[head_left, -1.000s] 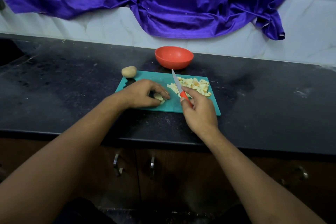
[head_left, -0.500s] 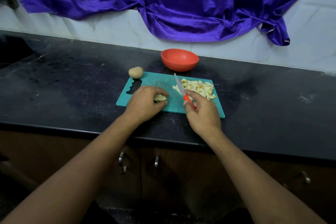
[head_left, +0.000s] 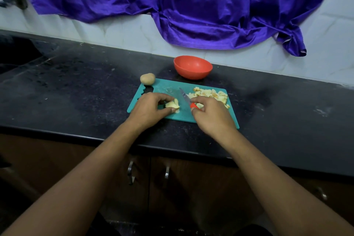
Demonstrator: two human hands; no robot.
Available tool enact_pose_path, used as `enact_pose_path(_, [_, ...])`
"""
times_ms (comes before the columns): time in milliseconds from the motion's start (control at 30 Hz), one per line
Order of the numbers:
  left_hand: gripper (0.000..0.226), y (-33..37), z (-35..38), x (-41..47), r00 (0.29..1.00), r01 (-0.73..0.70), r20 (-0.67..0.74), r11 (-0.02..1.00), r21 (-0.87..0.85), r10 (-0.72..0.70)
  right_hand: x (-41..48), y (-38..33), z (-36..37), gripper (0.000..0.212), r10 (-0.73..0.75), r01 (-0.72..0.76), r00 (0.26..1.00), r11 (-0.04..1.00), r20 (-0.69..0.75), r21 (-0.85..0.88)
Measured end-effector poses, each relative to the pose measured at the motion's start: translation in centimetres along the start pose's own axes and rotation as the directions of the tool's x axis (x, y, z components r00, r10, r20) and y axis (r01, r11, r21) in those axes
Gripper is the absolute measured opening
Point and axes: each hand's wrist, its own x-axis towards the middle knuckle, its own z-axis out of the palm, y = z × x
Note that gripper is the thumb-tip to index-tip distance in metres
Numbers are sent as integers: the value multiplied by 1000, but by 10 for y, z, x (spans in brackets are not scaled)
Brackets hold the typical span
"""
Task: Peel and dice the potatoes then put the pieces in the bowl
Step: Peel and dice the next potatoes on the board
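Observation:
On the teal cutting board [head_left: 164,88] my left hand [head_left: 151,108] pinches a peeled potato piece [head_left: 172,104] between thumb and fingers. My right hand [head_left: 212,115] grips a knife [head_left: 184,97] by its red handle, and the blade points away from me, just right of the piece. A heap of diced potato [head_left: 209,94] lies on the right part of the board. A whole unpeeled potato [head_left: 147,78] sits at the board's far left corner. The red bowl [head_left: 193,67] stands behind the board; what it holds is hidden.
The board lies on a black counter [head_left: 76,86] whose front edge runs just below my wrists. Wooden cabinet doors with metal handles [head_left: 130,170] are underneath. A purple cloth [head_left: 191,5] hangs on the tiled wall behind. A dark sink area [head_left: 17,53] is at far left.
My left hand has lifted its fingers and now shows the cut potato piece. My right hand with the knife has shifted slightly toward the diced heap. The camera has tilted.

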Motion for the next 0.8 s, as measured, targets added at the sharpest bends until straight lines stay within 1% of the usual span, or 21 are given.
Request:
enact_pose_path(67, [47, -1, 1, 0, 1000, 7, -2, 1000, -14, -7, 3, -15, -7, 39, -7, 12, 998, 998, 64, -69])
enact_pose_path(167, [55, -1, 2, -1, 1000, -2, -5, 1000, -19, 2, 2, -31, -12, 36, -24, 43, 994, 983, 105, -177])
enact_pose_path(267, [50, -1, 2, -1, 1000, -20, -14, 1000, -14, 20, -3, -39, -11, 37, -74, 100, 990, 967, 120, -235])
enact_pose_path(367, [44, -2, 3, -1, 999, -21, -28, 1000, -8, 21, -6, -42, -11, 39, -97, 124, 990, 950, 107, -288])
enact_pose_path(500, [31, -3, 4, -3, 998, -37, -57, 999, 1, 37, -8, -42, -10, 39, -102, 134, 988, 942, 119, -308])
enact_pose_path(667, [28, 0, 3, -4, 997, -30, -72, 999, 38, 32, -6, -44, -13, 42, -102, 126, 990, 950, 96, -286])
enact_pose_path(800, [27, 0, 2, -5, 997, -14, -73, 999, 50, 17, -7, -47, -9, 38, -104, 136, 987, 943, 119, -303])
